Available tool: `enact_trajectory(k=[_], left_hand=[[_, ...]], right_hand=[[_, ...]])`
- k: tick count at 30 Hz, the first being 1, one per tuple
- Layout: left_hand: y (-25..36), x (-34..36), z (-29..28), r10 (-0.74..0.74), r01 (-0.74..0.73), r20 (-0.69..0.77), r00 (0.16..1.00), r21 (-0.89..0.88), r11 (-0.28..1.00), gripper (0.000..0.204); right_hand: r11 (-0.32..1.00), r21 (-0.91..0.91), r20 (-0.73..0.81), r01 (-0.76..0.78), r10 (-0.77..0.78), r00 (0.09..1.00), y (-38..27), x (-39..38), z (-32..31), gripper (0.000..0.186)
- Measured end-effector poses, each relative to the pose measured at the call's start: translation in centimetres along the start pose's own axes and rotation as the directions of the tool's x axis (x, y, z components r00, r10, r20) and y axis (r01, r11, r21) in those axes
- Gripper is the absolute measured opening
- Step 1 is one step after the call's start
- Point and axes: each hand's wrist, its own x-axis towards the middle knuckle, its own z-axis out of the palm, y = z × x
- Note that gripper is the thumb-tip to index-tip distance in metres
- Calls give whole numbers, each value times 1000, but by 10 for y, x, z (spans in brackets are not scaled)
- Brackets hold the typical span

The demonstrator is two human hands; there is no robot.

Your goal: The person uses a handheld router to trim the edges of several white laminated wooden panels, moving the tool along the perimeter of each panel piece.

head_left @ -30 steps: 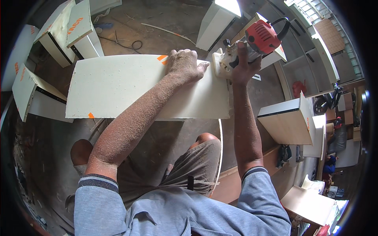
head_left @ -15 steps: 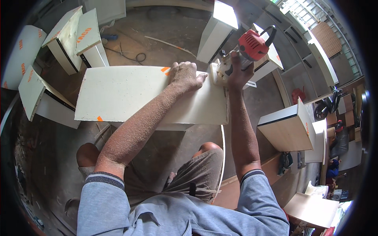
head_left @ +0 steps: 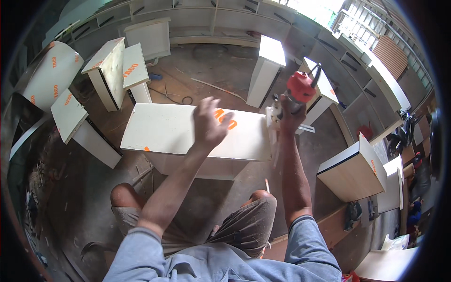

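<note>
A white drawer box [head_left: 159, 127] stands before my knees with its broad white front panel facing up. My right hand [head_left: 292, 117] is wrapped round a red trim router [head_left: 301, 87], whose pale base sits at the panel's right end. Whether the base touches the panel I cannot tell. Above the middle of the panel, my left hand [head_left: 210, 124] is raised and slightly blurred, its fingers apart and holding nothing. Orange lettering shows on the panel beside that hand. A short light strip [head_left: 267, 185] shows near my right knee.
More drawer boxes stand around me: one left [head_left: 70, 115], one beyond the panel [head_left: 268, 70], one right [head_left: 352, 167]. A curved white sheet [head_left: 51, 77] leans at the far left. Thin offcuts and a dark cable [head_left: 187, 100] lie on the floor. Cabinet frames line the back.
My left hand has lifted off the panel and opened. The router has shifted slightly down in view, still at the right end. The long strip hanging there now shows only a short piece.
</note>
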Motion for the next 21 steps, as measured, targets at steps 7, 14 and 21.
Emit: enact_trajectory(k=[7,14,21], left_hand=[[20,-115,-145,-947,720,93,308,-674,168,32],[-25,-79,-66,-776,539,438,455,-829,-152,35],[-50,-65,-58,-692,613,512,509,-780,-125,34]], right_hand=[[997,55,-146,61,-53,988,-23,9,-79,47],[998,-16,-285,-56,49,957,-39,-4,-146,43],[986,-44,-280,-164,145,949,-46,-27,-216,48]])
